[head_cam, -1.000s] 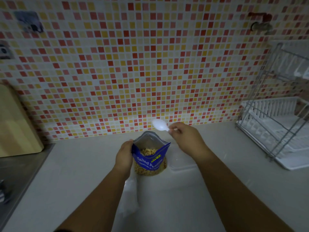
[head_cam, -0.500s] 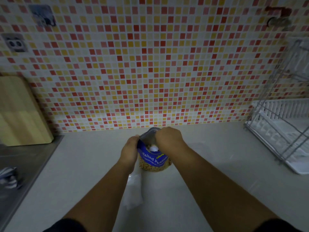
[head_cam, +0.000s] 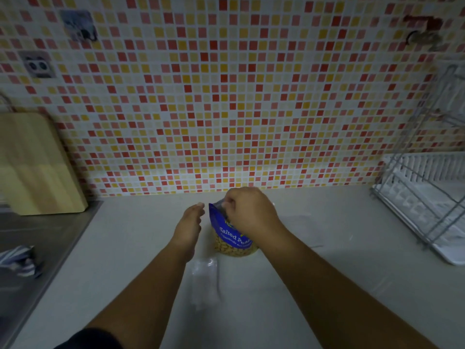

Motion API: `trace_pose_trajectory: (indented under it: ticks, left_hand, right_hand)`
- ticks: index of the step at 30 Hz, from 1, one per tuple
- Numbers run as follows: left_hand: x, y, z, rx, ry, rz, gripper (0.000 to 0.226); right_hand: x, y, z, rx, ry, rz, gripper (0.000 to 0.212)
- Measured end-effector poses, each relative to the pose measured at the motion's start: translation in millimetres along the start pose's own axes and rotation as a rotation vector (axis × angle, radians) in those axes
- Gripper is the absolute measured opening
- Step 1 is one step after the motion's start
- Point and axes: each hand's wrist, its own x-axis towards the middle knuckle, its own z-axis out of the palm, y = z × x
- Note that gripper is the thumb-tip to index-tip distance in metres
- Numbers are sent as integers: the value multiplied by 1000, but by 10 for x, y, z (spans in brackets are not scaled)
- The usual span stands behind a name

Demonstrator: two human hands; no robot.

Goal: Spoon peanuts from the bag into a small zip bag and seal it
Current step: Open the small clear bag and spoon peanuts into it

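A blue peanut bag (head_cam: 227, 233) marked "Salted Peanuts" stands upright on the pale counter (head_cam: 327, 273), with nuts showing through its clear bottom. My right hand (head_cam: 251, 215) is fisted over the bag's open mouth, reaching into it. The white spoon it holds is almost fully hidden; only a pale handle tip (head_cam: 273, 204) shows behind the knuckles. My left hand (head_cam: 190, 224) lies just left of the bag, fingers stretched out, a narrow gap between them and the bag. A small clear zip bag (head_cam: 205, 278) lies flat on the counter in front of the peanut bag, between my forearms.
A wooden cutting board (head_cam: 37, 165) leans on the tiled wall at the left. Below it is a steel sink (head_cam: 37, 248) with a striped cloth (head_cam: 18, 263). A white wire dish rack (head_cam: 427, 202) stands at the right.
My right hand carried the spoon from above the bag down into its mouth. My left hand let go of the bag's side and straightened out. The view also moved in closer.
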Motion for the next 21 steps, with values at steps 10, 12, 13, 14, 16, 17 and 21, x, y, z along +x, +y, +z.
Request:
trace_pose_trajectory:
  ticks: [10, 12, 13, 14, 16, 17, 21]
  left_hand:
    - [-87, -672, -626, 551, 8, -219, 23]
    - [-86, -814, -642, 604, -33, -230, 17]
    - [-64, -890, -646, 619, -38, -227, 23]
    - [-34, -959, -644, 628, -39, -223, 30]
    - [-74, -950, -589, 618, -26, -199, 28]
    - [-99, -938, -559, 609, -23, -189, 23]
    - [-125, -963, -490, 597, -38, -149, 23]
  right_hand:
    - [-457, 8, 1063, 198, -508, 290, 35]
    - [-471, 77, 1279, 186, -492, 362, 41]
    - [-473, 103, 1374, 190, -494, 404, 45]
    - [-470, 114, 1443, 196, -501, 442, 49]
    - [-460, 130, 1551, 217, -507, 487, 53]
    - [-456, 139, 1606, 228, -500, 505, 52]
    - [-504, 154, 1718, 304, -400, 563, 44]
